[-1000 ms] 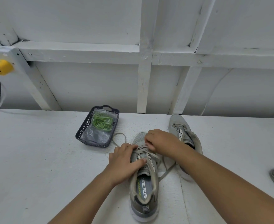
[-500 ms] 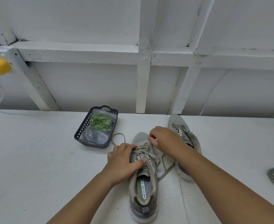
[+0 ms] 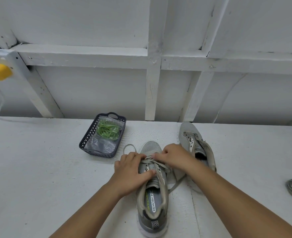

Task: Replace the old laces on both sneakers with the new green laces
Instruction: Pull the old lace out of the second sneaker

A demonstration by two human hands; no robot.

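At lower centre of the bench [image 3: 38, 169], the near sneaker [image 3: 152, 191] is pinned by the left hand [image 3: 133, 170]; its soft, limp old lace [image 3: 150, 162] is seemingly pinched by the right hand [image 3: 172, 157], best gripped near an eyelet.

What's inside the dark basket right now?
The basket holds a clear plastic bag with coiled green laces inside. Anything beneath the bag is hidden.
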